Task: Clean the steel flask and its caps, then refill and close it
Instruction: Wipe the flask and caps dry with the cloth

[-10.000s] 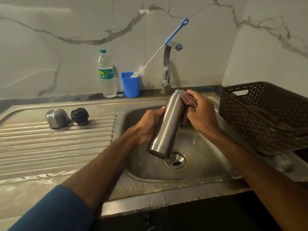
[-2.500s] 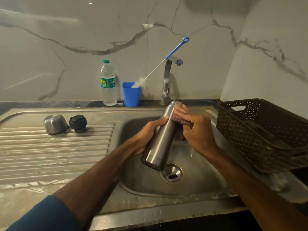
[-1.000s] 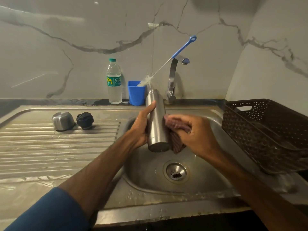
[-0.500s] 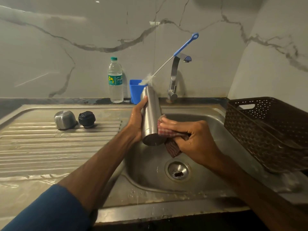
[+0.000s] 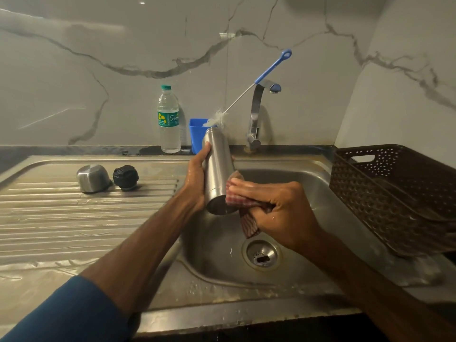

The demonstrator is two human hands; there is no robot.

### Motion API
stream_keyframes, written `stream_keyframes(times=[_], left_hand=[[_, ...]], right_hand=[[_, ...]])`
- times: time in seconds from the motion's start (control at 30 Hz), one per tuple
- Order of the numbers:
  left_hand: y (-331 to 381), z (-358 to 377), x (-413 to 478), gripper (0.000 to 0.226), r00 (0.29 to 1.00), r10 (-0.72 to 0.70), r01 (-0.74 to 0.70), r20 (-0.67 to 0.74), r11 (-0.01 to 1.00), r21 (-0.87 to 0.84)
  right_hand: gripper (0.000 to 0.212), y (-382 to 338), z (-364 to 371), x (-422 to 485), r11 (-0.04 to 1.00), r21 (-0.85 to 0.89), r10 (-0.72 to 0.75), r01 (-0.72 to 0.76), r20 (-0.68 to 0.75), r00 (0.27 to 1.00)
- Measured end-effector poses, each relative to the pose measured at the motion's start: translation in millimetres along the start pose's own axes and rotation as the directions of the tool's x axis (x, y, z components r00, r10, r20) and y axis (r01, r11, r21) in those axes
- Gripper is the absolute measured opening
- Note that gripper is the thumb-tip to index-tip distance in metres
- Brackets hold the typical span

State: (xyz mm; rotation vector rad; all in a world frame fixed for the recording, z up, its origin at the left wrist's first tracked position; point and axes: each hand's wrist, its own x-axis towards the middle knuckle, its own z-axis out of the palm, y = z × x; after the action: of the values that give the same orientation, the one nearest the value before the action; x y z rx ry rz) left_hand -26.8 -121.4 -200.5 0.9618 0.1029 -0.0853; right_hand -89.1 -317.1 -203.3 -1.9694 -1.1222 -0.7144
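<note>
Marble wall [image 5: 123, 58] with grey veins backs a steel desk whose ribbed drainboard [image 5: 74, 230] runs left of the sink [image 5: 308, 188]. At the right edge stands a brown perforated basket [image 5: 394, 193].

Both forearms reach in over the basin. The left hand [image 5: 196, 183] is wrapped round the middle of the flask [image 5: 218, 164] from its left side, thumb lying up along the steel. The right hand [image 5: 278, 206] grips a checked cloth [image 5: 249, 223], with its fingers pressing a fold of it against the lower right of the flask, just above the base, while the rest hangs bunched below the palm.

The flask is held in the air over the left part of the basin, between the two hands. Its long axis is close to upright, leaning a little, with the base down and toward the person and the mouth up and away, in front of a blue cup [image 5: 196, 129]. Whether the mouth is wet or soaped I cannot tell.

Behind stand the tap [image 5: 255, 114], a water bottle [image 5: 169, 122] and a blue-handled bottle brush [image 5: 269, 69] leaning out of the cup.

On the drainboard, well apart from the flask and to its left, lie the steel cap [image 5: 92, 178] and the black cap [image 5: 125, 177], just beside each other. The left hand is the nearer one to them, and the right hand is nearer the tap. By my reading the outside wipe is under way, and the caps and the refill are not yet done.
</note>
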Motion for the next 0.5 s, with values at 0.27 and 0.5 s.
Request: stream_keyframes(times=[0.27,0.5], left_hand=[[-8,14,-11,0.06,0.997,-0.041,0.033,0.07,0.993,0.112],[-4,10,-7,0.066,0.996,-0.06,0.052,0.072,0.993,0.11]], right_hand=[[0.05,18,1,7,0.987,0.011,0.158,-0.157,-0.092,0.983],[0.051,15,4,8,0.995,0.021,0.102,-0.101,-0.065,0.993]])
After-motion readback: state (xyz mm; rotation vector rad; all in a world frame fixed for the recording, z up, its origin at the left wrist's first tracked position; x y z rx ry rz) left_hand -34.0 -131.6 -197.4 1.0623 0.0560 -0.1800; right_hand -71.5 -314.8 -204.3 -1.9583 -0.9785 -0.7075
